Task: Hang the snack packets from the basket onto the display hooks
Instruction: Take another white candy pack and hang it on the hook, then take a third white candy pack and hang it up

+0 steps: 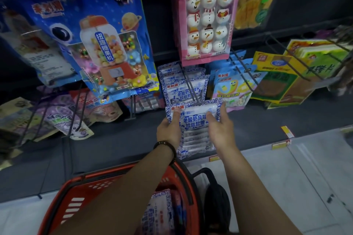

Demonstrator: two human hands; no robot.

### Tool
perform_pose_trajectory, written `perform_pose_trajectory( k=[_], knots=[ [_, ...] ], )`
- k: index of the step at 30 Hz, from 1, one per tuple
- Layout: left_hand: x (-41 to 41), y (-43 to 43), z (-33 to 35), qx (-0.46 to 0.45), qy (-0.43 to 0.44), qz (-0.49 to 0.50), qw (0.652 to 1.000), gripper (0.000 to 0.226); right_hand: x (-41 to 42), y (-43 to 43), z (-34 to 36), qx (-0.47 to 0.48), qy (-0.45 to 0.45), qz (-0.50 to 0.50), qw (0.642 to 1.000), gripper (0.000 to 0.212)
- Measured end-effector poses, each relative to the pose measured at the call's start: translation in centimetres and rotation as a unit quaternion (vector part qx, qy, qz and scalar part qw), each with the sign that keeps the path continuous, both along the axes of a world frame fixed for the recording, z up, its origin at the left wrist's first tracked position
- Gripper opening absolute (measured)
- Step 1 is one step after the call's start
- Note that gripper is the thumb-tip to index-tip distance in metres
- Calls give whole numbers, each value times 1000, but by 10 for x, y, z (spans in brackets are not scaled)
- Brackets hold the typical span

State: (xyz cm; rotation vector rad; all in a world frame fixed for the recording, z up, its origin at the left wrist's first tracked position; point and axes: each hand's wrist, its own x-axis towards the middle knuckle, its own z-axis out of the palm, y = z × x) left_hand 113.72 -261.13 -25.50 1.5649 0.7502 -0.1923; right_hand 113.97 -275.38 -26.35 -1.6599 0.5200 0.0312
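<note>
A white-and-blue snack packet (194, 120) is held up in both hands at the tip of a dark display hook (192, 89). My left hand (170, 128) grips its left edge, thumb on the front. My right hand (219, 128) grips its right edge, thumb on the front too. The packet's top edge meets the hook's tip. Several matching packets (181, 80) hang further back on the same hook. Below, the red basket (76, 196) holds more of these packets (160, 213).
A blue candy-machine bag (107, 44) hangs at the upper left and a pink snowman marshmallow bag (206, 21) above the hook. Light-blue packets (233, 86) and yellow-green packs (286, 78) hang to the right, purple ones (63, 118) to the left. Yellow price tags (280, 145) line the shelf edge.
</note>
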Motion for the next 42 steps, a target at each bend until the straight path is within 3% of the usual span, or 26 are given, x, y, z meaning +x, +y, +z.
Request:
perform_pose_trajectory(
  k=[3,11,16,20,27,30,32,34,36,39,42],
  knots=[
    [4,-5,2,17,-5,-2,1000,80,3,1,1,11,10,-8,1000,76],
    [28,-6,-9,-14,-5,34,999,113,8,9,1,4,-28,63,998,78],
    [49,-4,-9,-17,-14,46,999,106,12,19,-1,4,-27,90,996,76],
    [63,1,-15,2,-23,30,999,109,11,28,2,15,18,106,994,65],
    [65,17,-25,37,1,12,999,137,-1,38,7,-79,72,224,969,24],
    [50,37,-32,82,17,6,996,97,-13,47,0,-130,96,295,942,27],
    [25,52,-28,100,7,-65,993,75,-25,54,-5,-195,99,344,913,25],
    [-5,70,-29,102,-14,-153,983,33,-38,65,-13,-245,97,376,888,28],
    [-43,93,-16,159,-43,-249,954,9,-53,82,-20,-272,103,412,864,35],
    [-100,144,2,236,-53,-401,884,7,-76,111,-23,-289,120,479,820,40],
    [-145,206,6,282,-37,-476,832,4,-92,136,-34,-280,124,503,808,27]
  ],
)
